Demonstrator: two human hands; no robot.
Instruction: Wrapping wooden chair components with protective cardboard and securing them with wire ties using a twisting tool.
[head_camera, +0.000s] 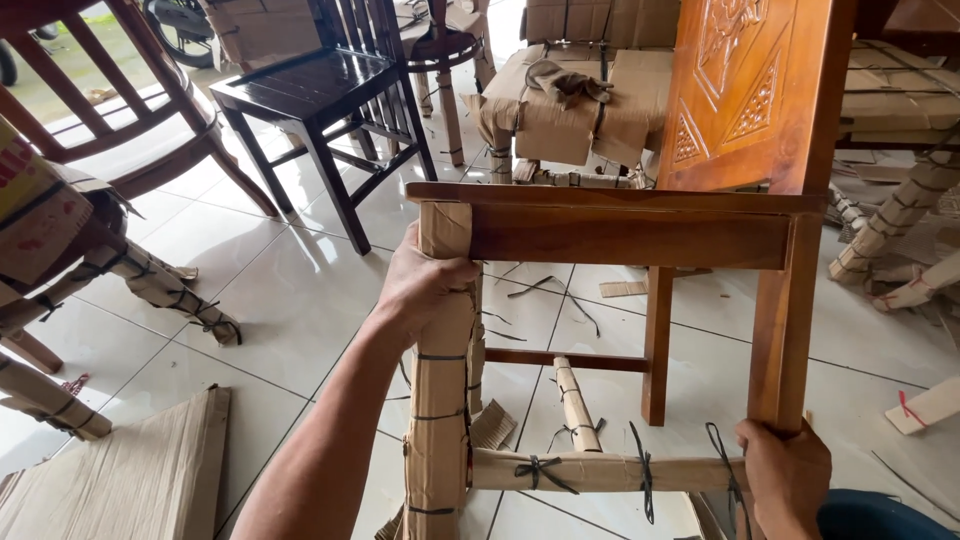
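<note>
The chair frame (640, 235) is warm reddish-brown wood with a darker grain. Its wrapped leg (440, 400) and lower rung (600, 470) are covered in tan corrugated cardboard, tied with black straps (643, 460). The carved panel (745, 90) is orange-brown with a diamond and leaf pattern. The floor (290, 300) is glossy white tile with thin grey joints. Toward its far edge stands a dark, nearly black-brown chair (320, 95). A red strip (908, 410) marks a pale cardboard piece by the right edge
</note>
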